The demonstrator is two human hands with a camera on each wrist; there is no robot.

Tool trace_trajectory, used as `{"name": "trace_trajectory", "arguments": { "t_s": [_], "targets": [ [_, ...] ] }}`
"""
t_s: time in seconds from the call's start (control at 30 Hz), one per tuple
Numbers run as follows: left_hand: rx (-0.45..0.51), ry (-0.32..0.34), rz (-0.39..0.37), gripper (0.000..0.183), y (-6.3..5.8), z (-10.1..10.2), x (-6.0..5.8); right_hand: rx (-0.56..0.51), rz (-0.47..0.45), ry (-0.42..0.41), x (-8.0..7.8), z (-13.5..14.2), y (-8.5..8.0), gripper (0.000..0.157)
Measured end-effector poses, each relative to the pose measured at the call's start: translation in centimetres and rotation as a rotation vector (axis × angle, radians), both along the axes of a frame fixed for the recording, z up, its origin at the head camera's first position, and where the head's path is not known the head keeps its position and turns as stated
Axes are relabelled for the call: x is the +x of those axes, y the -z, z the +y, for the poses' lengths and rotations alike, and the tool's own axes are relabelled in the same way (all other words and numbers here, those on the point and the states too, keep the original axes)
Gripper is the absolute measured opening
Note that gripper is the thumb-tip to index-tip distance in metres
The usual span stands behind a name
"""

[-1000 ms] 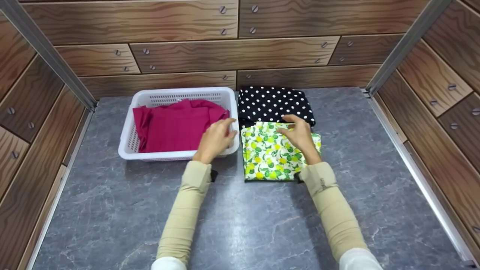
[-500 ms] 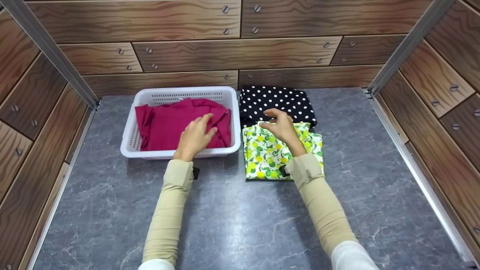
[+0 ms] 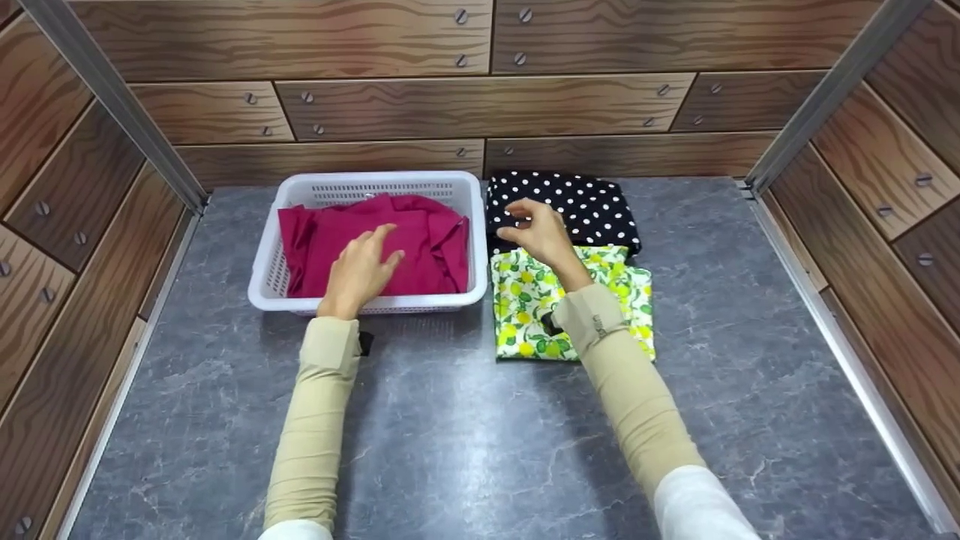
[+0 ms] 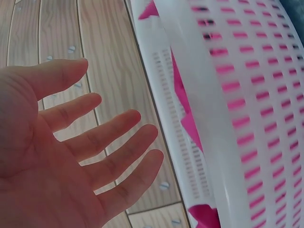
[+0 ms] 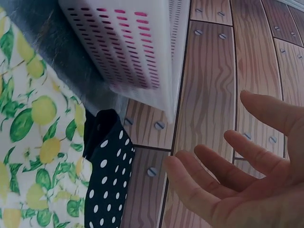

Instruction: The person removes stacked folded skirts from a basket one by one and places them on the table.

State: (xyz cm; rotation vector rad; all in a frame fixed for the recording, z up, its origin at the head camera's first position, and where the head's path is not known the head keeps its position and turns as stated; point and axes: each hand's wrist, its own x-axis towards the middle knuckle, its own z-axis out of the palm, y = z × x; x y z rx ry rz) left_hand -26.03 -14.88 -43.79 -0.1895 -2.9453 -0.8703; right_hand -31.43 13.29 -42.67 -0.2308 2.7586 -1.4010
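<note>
My left hand (image 3: 360, 268) hovers over the front part of a white plastic basket (image 3: 375, 304), which contains a folded magenta garment (image 3: 409, 259). In the left wrist view its fingers (image 4: 114, 137) are spread and hold nothing, with the slotted basket wall beyond them. My right hand (image 3: 541, 234) is raised over two folded cloths, its fingers loosely bent around air. Beneath it lie a lemon-print cloth (image 3: 517, 304) and, behind that, a black cloth with white polka dots (image 3: 592, 210). The right wrist view shows the lemon-print cloth's near edge overlapping the polka-dot one.
Everything stands on a grey marble-patterned surface (image 3: 465, 435). Wood-patterned panels (image 3: 480, 109) form a wall at the back and both sides, with metal rails (image 3: 847, 360) along the edges. The basket's right side stands close beside the two cloths.
Both hands have moved left. The left went from the basket's right rim to over the magenta garment; the right shifted from above the lemon-print cloth toward the basket. The cloths stay put.
</note>
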Motion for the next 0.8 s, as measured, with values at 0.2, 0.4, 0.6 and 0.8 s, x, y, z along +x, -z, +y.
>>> {"name": "trace_trajectory", "arguments": {
  "t_s": [0.2, 0.4, 0.6, 0.8],
  "targets": [
    [-0.011, -0.03, -0.015, 0.051, 0.0, -1.3, -0.4, 0.022, 0.01, -0.023, -0.4, -1.7, -0.3, 0.046],
    [-0.009, -0.051, -0.003, 0.051, 0.1, -2.4, -0.6, 0.027, 0.013, -0.04, -0.7, -3.1, -0.7, 0.047],
    [-0.012, -0.072, -0.017, 0.051, 0.1, -3.4, -0.7, 0.03, 0.004, -0.068, -0.6, -4.4, -1.1, 0.046],
    [-0.032, -0.096, -0.039, 0.052, -0.2, -4.7, -1.0, 0.021, -0.043, -0.101, -0.7, -5.5, -1.3, 0.049]
  ]
}}
